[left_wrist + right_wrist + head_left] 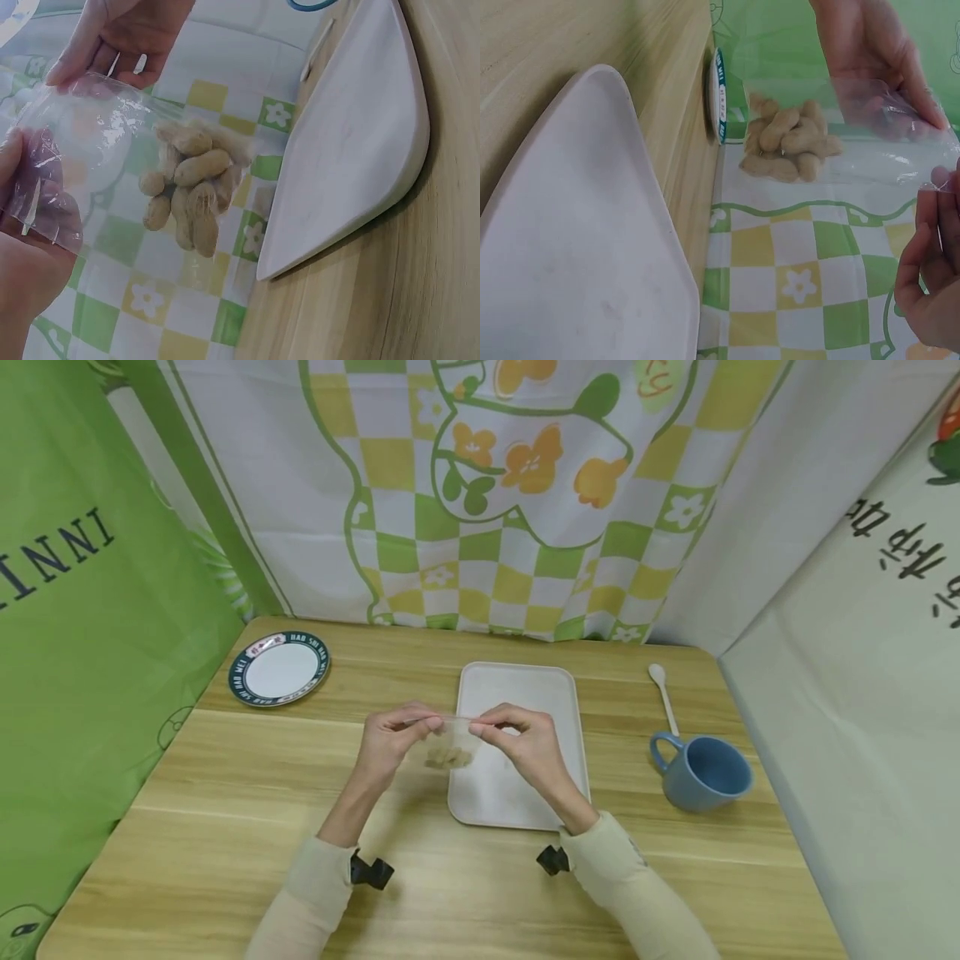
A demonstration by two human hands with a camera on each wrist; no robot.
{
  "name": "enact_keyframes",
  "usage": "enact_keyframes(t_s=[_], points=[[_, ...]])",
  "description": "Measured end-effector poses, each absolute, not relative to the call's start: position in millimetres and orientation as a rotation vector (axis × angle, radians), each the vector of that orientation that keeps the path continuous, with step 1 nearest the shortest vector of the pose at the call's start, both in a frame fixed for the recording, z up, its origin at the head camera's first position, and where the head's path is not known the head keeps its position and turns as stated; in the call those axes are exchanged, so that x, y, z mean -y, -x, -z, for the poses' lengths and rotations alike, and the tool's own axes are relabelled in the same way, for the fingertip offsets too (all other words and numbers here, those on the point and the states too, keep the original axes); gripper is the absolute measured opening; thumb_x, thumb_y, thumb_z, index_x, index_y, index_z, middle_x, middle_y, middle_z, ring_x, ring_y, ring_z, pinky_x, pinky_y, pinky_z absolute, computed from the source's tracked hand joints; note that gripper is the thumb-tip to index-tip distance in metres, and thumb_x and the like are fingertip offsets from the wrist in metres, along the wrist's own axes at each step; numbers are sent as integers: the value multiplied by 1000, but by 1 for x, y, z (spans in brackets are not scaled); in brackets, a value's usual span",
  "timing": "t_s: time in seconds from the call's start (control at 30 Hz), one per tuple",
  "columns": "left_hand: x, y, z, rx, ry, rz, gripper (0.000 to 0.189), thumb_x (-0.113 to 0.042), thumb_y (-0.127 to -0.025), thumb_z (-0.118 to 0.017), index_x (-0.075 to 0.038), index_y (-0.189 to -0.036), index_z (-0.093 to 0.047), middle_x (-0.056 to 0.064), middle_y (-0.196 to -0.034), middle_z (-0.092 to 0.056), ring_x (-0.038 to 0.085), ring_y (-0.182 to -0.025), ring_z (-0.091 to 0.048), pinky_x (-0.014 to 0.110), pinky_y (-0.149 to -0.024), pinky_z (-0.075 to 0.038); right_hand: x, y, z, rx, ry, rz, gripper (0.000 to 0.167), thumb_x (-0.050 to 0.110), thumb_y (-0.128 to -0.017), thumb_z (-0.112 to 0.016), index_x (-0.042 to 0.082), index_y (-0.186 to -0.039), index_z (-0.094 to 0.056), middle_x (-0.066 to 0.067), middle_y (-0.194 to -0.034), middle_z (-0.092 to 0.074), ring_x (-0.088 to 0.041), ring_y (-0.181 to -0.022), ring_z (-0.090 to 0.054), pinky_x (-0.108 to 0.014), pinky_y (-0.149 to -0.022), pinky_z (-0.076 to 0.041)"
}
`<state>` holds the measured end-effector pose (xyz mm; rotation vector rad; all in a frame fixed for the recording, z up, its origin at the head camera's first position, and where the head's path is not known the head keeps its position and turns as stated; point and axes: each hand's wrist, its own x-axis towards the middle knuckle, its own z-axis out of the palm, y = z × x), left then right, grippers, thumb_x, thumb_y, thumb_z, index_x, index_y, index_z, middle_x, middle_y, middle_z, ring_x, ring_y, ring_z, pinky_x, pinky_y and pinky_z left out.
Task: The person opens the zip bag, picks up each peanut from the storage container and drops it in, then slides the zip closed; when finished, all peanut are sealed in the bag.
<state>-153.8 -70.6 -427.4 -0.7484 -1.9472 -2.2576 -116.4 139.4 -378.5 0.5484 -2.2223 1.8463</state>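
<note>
A clear plastic bag [454, 737] hangs between my two hands above the left side of a white tray [513, 793]. Several unshelled peanuts [195, 180] lie at the bottom of the bag, as the left wrist view shows up close. My left hand [388, 742] pinches one top corner of the bag between thumb and fingers. At the other top corner, my right hand [525, 739] pinches the edge the same way. From the wrist views I cannot tell whether the bag's mouth is parted.
A plate with a dark green rim [279, 668] sits at the back left of the wooden table [187, 827]. To the right of the tray stand a blue mug [705, 774] and a white spoon [664, 697] behind it. Patterned curtains [510, 510] enclose the back and sides.
</note>
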Motion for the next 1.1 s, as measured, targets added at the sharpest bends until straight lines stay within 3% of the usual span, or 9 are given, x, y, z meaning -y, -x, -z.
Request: enact_keyframes(t_s=[0.3,0.5,0.7,0.8,0.97,1.1], points=[[73,149,428,2057,781,2231,29,-13,-102,-46,4,-102,-70,7,-88,-71,22,-83,-64,32,-71,-52,-144,117,385,2228,-475,-1869,5,2,-84,-72,-2,-84,-74,-11,-81,-71,-16,-74,-64,-24,-67,-50],[75,148,429,2120,615,2206,34,-18,-102,-47,7,-101,-69,15,-82,-70,24,-76,-65,30,-68,-54,-142,125,408,2264,-418,-1922,11,16,-87,-72,6,-91,-75,-7,-81,-71,-28,-72,-65,-26,-63,-51],[85,163,442,2279,180,2273,42,-32,-97,-57,9,-93,-66,12,-83,-69,16,-72,-66,28,-65,-56,-141,128,413,2427,-461,-1622,28,24,-93,-64,10,-117,-67,-3,-105,-68,-18,-93,-64,-32,-79,-54],[94,186,459,2408,58,2285,41,-31,-98,-55,9,-102,-64,13,-80,-67,18,-67,-65,31,-61,-56,-144,128,413,2432,-448,-1551,31,19,-95,-62,9,-125,-62,-4,-112,-66,-18,-99,-63,-39,-81,-53],[102,225,491,2575,-117,2113,36,-20,-101,-49,8,-122,-53,14,-84,-64,18,-67,-61,31,-61,-54,-146,126,414,2461,-466,-1552,27,18,-97,-59,10,-122,-64,-3,-112,-67,-15,-100,-62,-40,-83,-53],[103,243,507,2774,-2,1646,45,-15,-100,-44,7,-138,-37,19,-96,-58,25,-75,-56,34,-64,-50,-147,125,415,2484,-494,-1540,26,18,-97,-59,9,-120,-65,-1,-112,-67,-14,-101,-61,-39,-83,-53]])
